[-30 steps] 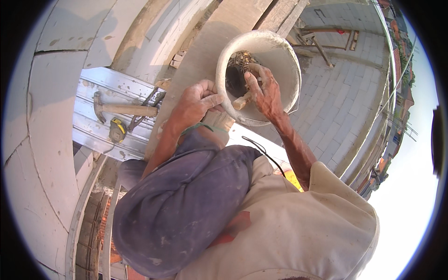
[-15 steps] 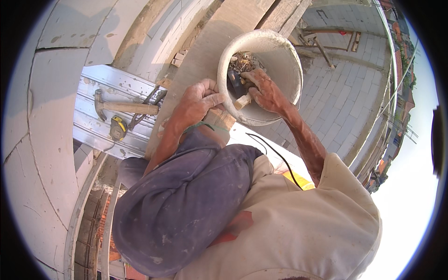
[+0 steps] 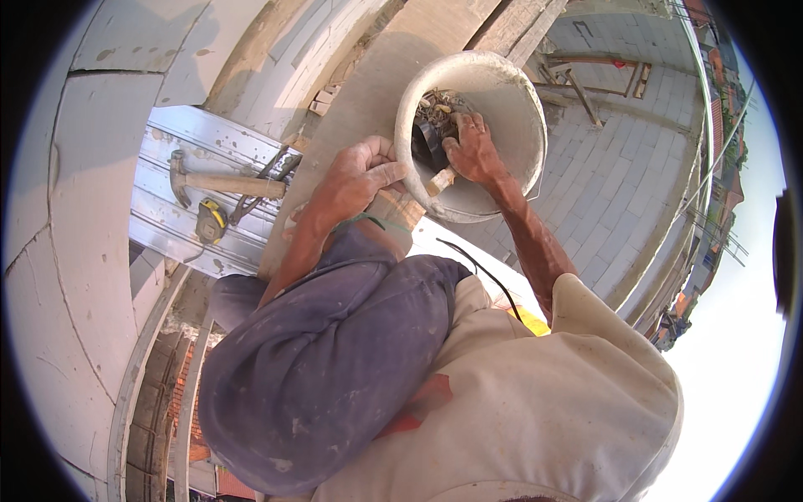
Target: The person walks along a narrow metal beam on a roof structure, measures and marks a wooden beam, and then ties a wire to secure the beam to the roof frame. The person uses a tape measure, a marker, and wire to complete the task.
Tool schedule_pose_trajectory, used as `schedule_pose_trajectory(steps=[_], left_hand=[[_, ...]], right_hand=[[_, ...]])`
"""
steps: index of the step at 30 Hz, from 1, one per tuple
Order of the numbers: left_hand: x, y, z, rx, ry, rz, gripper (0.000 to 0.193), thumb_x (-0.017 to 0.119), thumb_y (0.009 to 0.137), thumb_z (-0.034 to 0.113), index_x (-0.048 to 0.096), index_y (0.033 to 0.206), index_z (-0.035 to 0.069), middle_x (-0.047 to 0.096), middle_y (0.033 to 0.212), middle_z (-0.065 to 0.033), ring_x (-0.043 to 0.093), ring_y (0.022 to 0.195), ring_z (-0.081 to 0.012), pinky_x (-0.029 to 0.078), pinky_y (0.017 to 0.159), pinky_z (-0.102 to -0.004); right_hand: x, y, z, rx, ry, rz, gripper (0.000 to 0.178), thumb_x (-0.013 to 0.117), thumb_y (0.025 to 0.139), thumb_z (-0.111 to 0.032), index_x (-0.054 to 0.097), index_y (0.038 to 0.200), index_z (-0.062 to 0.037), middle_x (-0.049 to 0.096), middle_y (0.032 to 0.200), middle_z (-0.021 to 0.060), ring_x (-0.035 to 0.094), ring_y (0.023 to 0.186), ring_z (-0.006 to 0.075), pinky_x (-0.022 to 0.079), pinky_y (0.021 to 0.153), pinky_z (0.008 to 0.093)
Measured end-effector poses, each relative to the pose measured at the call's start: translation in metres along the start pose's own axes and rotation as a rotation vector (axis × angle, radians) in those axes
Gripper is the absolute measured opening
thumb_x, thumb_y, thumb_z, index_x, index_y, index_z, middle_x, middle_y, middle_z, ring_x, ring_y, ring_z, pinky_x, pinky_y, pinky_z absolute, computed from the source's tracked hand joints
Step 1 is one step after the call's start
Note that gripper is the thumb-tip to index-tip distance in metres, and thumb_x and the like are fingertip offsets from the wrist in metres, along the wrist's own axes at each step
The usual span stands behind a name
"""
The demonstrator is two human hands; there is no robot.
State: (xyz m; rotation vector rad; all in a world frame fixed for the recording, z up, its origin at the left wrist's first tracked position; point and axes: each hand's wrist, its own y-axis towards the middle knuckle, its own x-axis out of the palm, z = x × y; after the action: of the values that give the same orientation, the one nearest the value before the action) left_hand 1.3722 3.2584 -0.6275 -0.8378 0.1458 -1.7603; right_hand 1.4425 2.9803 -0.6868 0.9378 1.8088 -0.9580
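A pale, mortar-crusted bucket stands tilted on a plank, its mouth facing me. Thumb and fingers of my left hand pinch its near left rim. My right hand reaches inside, fingers stretched toward a heap of what look like loose nails, thumb apart from them. Nothing shows in its grip, though the undersides of the fingers are hidden. Just left of that hand, a black object of unclear kind leans in the bucket. Below it lies a short, light wooden piece, possibly a handle.
On a ribbed metal sheet to the left lie a hammer, a yellow-black tape measure and dark pincer-like tools. A wide plank runs under the bucket. Pale block walls stand left; a drop opens at right.
My right hand has come off the black object and wooden piece and shifted slightly right, with its fingers stretched further up. My left hand stays on the rim.
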Motion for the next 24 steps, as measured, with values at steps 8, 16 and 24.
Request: schedule_pose_trajectory(steps=[8, 16, 24], left_hand=[[-0.008, -0.008, -0.003, -0.072, 0.02, 0.023, 0.024, 0.07, 0.1, 0.014, 0.063, 0.113, -0.005, 0.071, 0.1, -0.0098, 0.071, 0.094, -0.0159, 0.057, 0.086, -0.0297], [-0.007, -0.019, -0.007, -0.059, -0.065, 0.014, 0.029, 0.071, 0.101, 0.016, 0.061, 0.115, -0.006, 0.069, 0.104, -0.0105, 0.071, 0.094, -0.017, 0.059, 0.087, -0.0302], [0.001, -0.021, -0.009, -0.026, -0.106, 0.014, 0.031, 0.071, 0.101, 0.018, 0.06, 0.117, -0.007, 0.069, 0.104, -0.0111, 0.071, 0.094, -0.017, 0.059, 0.086, -0.03]], right_hand=[[-0.075, -0.049, -0.066, -0.07, 0.3, -0.279, 0.043, 0.056, 0.104, -0.03, 0.06, 0.136, -0.0012, 0.052, 0.143, 0.0263, 0.047, 0.137, 0.0433, 0.036, 0.119, 0.0515], [-0.09, -0.061, -0.072, -0.145, 0.218, -0.438, 0.041, 0.045, 0.111, -0.032, 0.066, 0.133, -0.004, 0.049, 0.154, 0.0209, 0.05, 0.14, 0.0406, 0.042, 0.117, 0.05], [-0.108, -0.052, -0.069, -0.079, 0.335, -0.468, 0.041, 0.049, 0.111, -0.034, 0.068, 0.129, -0.0027, 0.063, 0.142, 0.0179, 0.061, 0.129, 0.038, 0.049, 0.11, 0.0486]])
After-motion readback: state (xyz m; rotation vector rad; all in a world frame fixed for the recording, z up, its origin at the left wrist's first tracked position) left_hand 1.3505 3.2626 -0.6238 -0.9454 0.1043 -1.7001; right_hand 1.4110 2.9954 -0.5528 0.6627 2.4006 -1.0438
